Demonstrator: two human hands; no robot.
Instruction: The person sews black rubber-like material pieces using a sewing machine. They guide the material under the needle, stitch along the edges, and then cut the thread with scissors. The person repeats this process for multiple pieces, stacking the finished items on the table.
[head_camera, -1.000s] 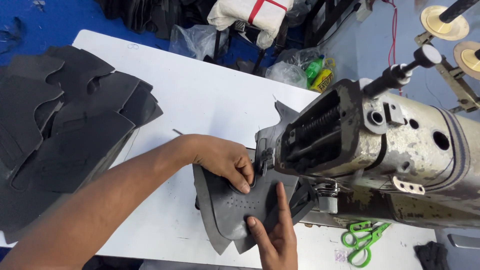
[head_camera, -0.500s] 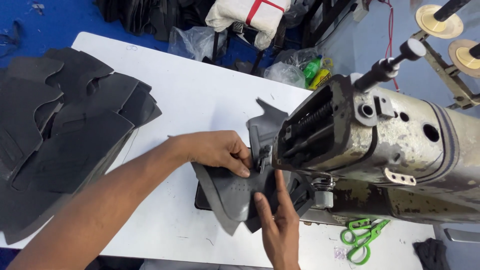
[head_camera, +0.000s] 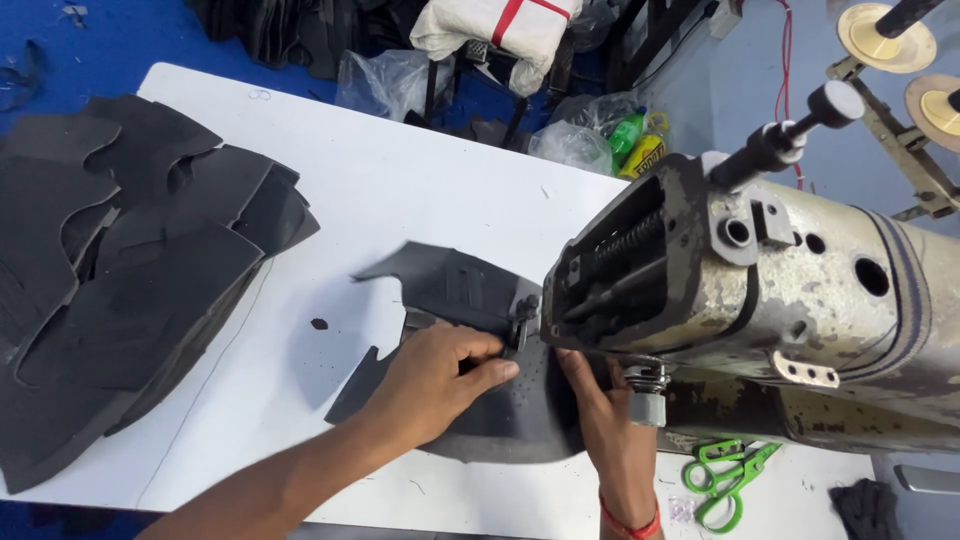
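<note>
Stack of cut dark pieces (head_camera: 120, 290) at the table's (head_camera: 380, 180) left edge — untouched. Left hand (head_camera: 435, 380) lies fingers together, pressing the dark cut piece (head_camera: 450, 290) near the front edge. Right hand (head_camera: 610, 430) flat beside the sewing machine's (head_camera: 760, 290) foot. Step, as judged: feeding a seam — next calls for steady guiding.
</note>
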